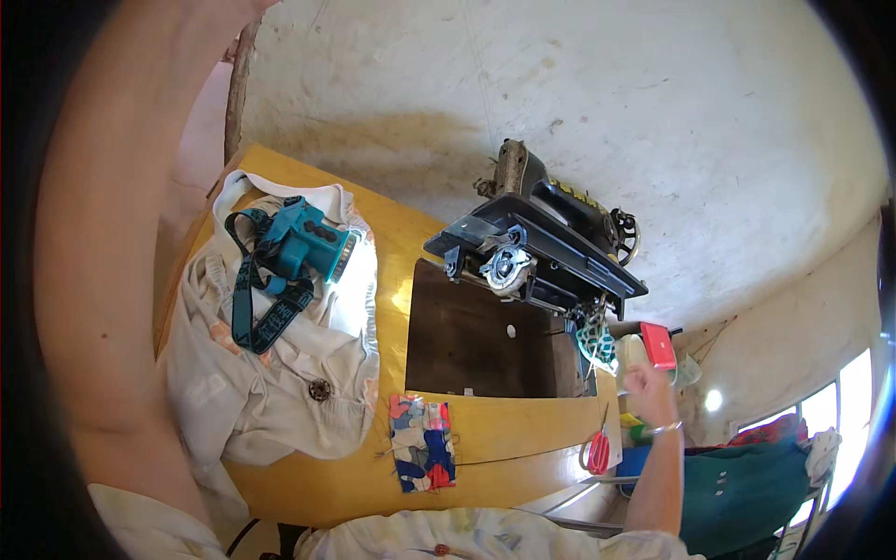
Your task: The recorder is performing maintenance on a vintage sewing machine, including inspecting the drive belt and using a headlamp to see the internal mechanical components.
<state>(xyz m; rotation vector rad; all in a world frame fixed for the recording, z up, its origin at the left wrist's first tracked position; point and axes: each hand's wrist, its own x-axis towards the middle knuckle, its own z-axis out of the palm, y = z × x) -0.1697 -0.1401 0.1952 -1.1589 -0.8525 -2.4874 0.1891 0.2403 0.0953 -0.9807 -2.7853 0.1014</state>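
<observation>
A black sewing machine [579, 210] is tipped back on its hinges, so its underside shows above the dark opening [467, 341] in the yellow table [350, 495]. At its right end hangs a teal-and-white patterned cloth [595, 343]. My right hand [646, 387] is just beside that cloth's lower edge, fingers curled and slightly blurred; what they hold, if anything, cannot be made out. Up the left side stretches my left forearm [107, 280], its hand beyond the top edge. A small multicoloured fabric piece [423, 443] with frayed threads lies at the table's front.
White clothing [252, 411] covers the table's left part, with a strapped teal device [313, 241] like a headlamp on it. Red-handled scissors [597, 451] lie at the right edge. Behind my right hand is a red object [658, 345]; dark green fabric [737, 490] hangs farther right.
</observation>
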